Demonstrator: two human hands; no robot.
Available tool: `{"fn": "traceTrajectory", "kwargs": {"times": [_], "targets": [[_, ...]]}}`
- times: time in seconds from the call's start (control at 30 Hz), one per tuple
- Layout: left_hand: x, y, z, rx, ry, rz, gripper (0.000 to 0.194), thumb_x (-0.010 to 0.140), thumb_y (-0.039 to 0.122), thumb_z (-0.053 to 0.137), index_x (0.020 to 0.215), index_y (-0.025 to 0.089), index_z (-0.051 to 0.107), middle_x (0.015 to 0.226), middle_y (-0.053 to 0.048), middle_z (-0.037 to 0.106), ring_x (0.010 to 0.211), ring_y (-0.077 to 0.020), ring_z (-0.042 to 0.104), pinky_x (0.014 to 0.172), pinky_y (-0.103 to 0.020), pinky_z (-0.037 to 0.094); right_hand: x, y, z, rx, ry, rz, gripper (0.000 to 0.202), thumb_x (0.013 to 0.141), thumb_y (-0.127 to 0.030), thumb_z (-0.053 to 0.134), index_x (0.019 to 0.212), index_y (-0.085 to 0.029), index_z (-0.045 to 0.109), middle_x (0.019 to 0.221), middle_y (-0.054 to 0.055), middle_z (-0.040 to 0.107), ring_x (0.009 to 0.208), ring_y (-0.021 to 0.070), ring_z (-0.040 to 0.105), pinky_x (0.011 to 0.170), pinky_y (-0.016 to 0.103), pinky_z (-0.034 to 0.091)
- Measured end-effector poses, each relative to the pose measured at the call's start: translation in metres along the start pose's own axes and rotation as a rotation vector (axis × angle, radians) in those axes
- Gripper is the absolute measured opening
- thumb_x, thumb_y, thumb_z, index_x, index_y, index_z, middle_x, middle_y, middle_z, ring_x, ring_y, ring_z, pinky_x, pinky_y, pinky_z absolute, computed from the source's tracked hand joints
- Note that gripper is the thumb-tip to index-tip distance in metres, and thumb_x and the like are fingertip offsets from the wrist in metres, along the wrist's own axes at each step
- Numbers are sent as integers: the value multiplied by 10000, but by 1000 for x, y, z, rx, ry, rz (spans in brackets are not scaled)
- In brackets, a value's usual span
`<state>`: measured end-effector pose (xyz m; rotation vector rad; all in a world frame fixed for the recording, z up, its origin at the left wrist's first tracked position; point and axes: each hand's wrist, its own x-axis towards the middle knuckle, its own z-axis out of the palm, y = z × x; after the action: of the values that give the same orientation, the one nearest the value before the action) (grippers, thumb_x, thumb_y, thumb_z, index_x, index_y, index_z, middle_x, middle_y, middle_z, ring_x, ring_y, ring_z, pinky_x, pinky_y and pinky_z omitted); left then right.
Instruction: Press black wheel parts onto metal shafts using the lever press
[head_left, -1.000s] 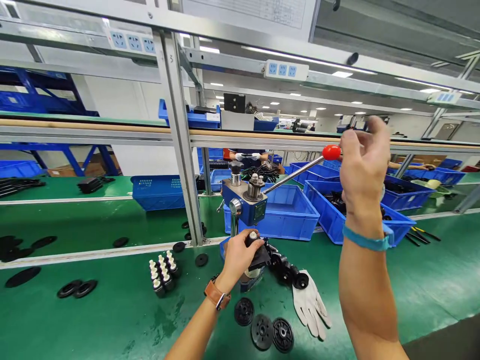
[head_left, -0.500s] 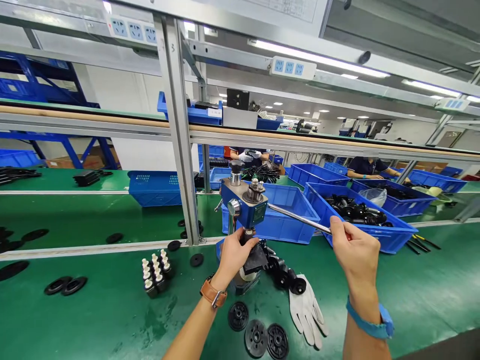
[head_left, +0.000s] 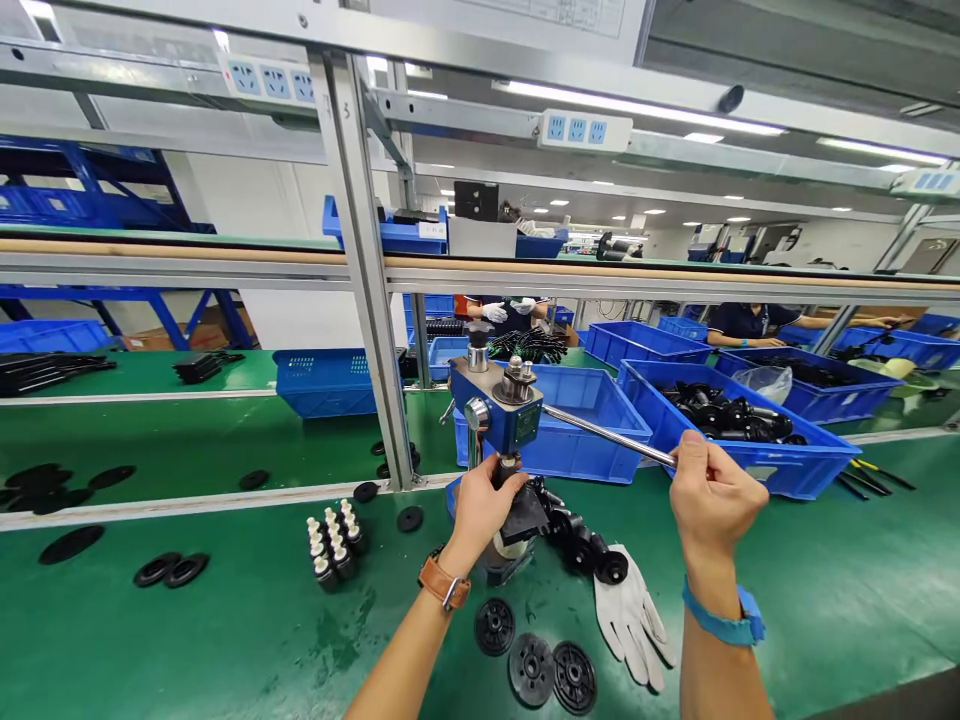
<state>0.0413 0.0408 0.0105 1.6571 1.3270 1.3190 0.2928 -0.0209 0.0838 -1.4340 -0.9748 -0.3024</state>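
A blue hand-operated arbor press stands on the green bench in front of me. My right hand is closed around the end of its slanting metal lever. Under the ram, my left hand has its thumb and fingers around a small black cylindrical part, mostly covered by the fingers. A dark plate of the press lies just below that hand. Several black assembled parts are clustered beside the press base.
A white glove and black ribbed discs lie nearby. Left stand several white-topped black parts. Blue bins sit behind the press, near an upright metal post. Co-workers, one with gloved hands, work across the bench.
My view has shifted slightly, so the bench things appear farther right. Both hands keep their holds, and the lever's slant looks nearly the same. The gloved co-worker's hands have moved apart.
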Motion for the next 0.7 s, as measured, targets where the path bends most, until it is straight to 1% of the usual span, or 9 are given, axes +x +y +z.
{"fn": "traceTrajectory", "kwargs": {"times": [0.13, 0.23, 0.3, 0.37, 0.4, 0.47, 0.53, 0.63, 0.7], "targets": [[-15, 9, -1, 66, 21, 39, 197, 879, 324, 682, 1033, 225, 752, 1031, -65, 813, 955, -259, 740, 893, -360, 546, 30, -13, -3, 80, -133, -33, 476, 947, -549, 572, 695, -164, 695, 500, -30, 456, 488, 116, 426, 520, 272, 345], [-39, 17, 0, 99, -25, 89, 189, 894, 347, 667, 1015, 235, 757, 980, -41, 813, 911, -256, 740, 868, -363, 562, 46, -30, -1, 244, -155, -83, 418, 941, -538, 612, 1074, -160, 733, 716, 5, 635, 552, 134, 548, 563, 273, 442], [-55, 18, 3, 112, -40, 158, 232, 892, 375, 677, 1056, 236, 766, 1024, -50, 814, 951, -271, 747, 891, -381, 581, 37, -36, -1, 355, -156, -97, 563, 947, -502, 617, 1406, -178, 578, 974, 61, 702, 646, 154, 624, 603, 291, 499], [-68, 15, 8, 133, -36, 247, 282, 887, 396, 690, 1110, 241, 765, 1082, -68, 812, 1003, -291, 754, 913, -407, 599, 8, -35, -3, 400, -253, -103, 641, 949, -450, 618, 1513, -189, 459, 1094, 96, 705, 739, 173, 661, 659, 307, 529], [-73, 12, 11, 147, -40, 295, 291, 889, 396, 688, 1127, 246, 763, 1102, -74, 809, 1017, -297, 757, 913, -416, 608, -12, -32, -5, 389, -374, -110, 604, 944, -423, 621, 1486, -193, 488, 1069, 92, 716, 759, 179, 665, 680, 308, 529], [-80, 4, 20, 187, -73, 378, 280, 892, 343, 663, 1145, 265, 753, 1114, -72, 807, 1016, -297, 764, 897, -423, 624, -55, -21, -10, 328, -788, -125, 466, 909, -377, 659, 1346, -224, 612, 930, 49, 738, 713, 179, 659, 662, 295, 497], [-85, -5, 34, 231, -140, 403, 306, 871, 254, 623, 1155, 272, 736, 1101, -69, 806, 996, -294, 770, 870, -422, 635, -92, -8, -14, 242, -993, -59, 298, 913, -343, 639, 1191, -245, 680, 859, 21, 738, 717, 183, 661, 665, 289, 454], [-93, -17, 60, 240, -282, 335, 465, 847, 191, 572, 1303, 244, 642, 1090, -87, 802, 968, -291, 777, 830, -415, 648, -122, 14, -21, 191, -960, 76, 157, 936, -320, 572, 998, -229, 684, 803, 4, 715, 701, 168, 637, 647, 276, 401], [-99, -22, 77, 208, -358, 303, 598, 861, 215, 581, 1456, 217, 519, 1191, -121, 781, 1045, -300, 769, 877, -427, 647, -122, 31, -24, 218, -899, 183, 133, 905, -323, 598, 875, -215, 670, 751, -4, 689, 664, 154, 600, 623, 265, 385]]}}
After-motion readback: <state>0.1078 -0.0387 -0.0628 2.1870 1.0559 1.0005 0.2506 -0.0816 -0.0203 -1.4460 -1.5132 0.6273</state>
